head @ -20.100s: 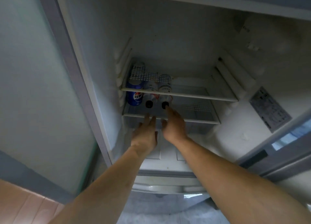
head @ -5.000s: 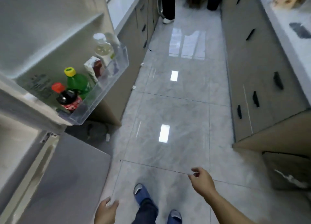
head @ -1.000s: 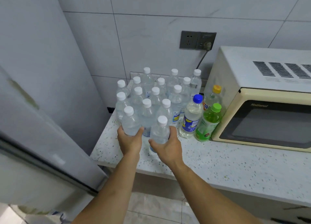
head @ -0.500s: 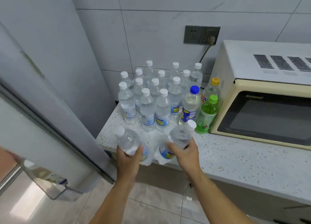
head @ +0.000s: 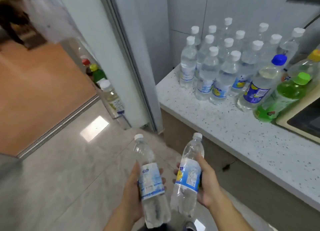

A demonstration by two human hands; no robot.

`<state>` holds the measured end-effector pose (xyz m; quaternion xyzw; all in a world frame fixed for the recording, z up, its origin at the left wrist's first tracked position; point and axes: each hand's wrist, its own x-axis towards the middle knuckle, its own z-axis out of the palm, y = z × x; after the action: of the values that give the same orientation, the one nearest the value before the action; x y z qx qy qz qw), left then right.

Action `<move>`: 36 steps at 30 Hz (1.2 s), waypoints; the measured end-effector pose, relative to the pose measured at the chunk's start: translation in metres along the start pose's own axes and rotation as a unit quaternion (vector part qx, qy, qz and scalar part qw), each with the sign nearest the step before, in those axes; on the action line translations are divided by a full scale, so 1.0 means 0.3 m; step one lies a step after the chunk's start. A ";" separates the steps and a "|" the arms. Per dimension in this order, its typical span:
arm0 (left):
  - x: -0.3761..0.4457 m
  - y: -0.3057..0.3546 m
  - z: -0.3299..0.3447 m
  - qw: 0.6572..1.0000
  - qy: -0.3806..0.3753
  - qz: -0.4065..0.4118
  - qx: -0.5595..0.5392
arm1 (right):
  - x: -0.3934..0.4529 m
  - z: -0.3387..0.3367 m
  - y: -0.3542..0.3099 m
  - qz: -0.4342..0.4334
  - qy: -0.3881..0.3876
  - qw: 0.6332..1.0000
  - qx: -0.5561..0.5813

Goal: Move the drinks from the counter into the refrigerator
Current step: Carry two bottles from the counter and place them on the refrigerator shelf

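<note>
carrying one water bottle in each of your hands, left hand (head: 133, 194) wrapping the left bottle (head: 149, 180), right hand (head: 207, 184) wrapping the right bottle (head: 187, 177), you are standing off the tabletop (head: 242, 132); keep both upright while turning toward the refrigerator door (head: 110, 45).

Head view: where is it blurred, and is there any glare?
Head view: the upper left, around the refrigerator door, is smeared; both held bottles, left and right, and the counter read fairly sharp; a bright ceiling-light reflection glares on the floor tiles; straight edges bow from the wide-angle lens.
</note>
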<state>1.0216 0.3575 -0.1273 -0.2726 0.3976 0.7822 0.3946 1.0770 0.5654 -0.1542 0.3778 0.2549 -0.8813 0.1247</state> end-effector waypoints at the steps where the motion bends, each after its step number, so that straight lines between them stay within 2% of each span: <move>1: -0.021 0.008 -0.045 1.000 0.005 -0.004 -0.016 | 0.006 0.026 0.035 0.024 -0.010 1.000 -0.018; 4: -0.093 0.044 -0.169 0.999 0.018 -0.010 -0.050 | 0.039 0.122 0.133 0.083 -0.053 0.993 -0.071; 7: -0.157 0.094 -0.295 0.997 0.034 0.023 -0.073 | 0.090 0.242 0.232 0.125 -0.097 0.981 -0.112; 16: -0.325 0.354 -0.722 0.988 0.068 0.123 -0.068 | 0.233 0.675 0.570 0.107 -0.116 0.936 -0.314; 20: -0.403 0.514 -0.896 0.974 0.154 0.167 0.009 | 0.279 0.896 0.735 0.126 -0.126 0.930 -0.323; 24: -0.450 0.683 -1.018 0.944 0.238 0.203 0.102 | 0.338 1.112 0.874 0.110 -0.142 0.914 -0.365; 32: -0.362 0.977 -1.206 0.944 0.238 0.217 0.074 | 0.547 1.422 0.982 0.107 -0.190 0.905 -0.365; 36: -0.280 1.177 -1.262 0.944 0.230 0.226 0.072 | 0.726 1.590 0.993 0.091 -0.171 0.906 -0.378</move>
<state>0.8151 -0.1246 -0.1242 -0.3188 0.5838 0.7364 0.1237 0.7636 0.0504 -0.1401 0.1676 0.5080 -0.7551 0.3790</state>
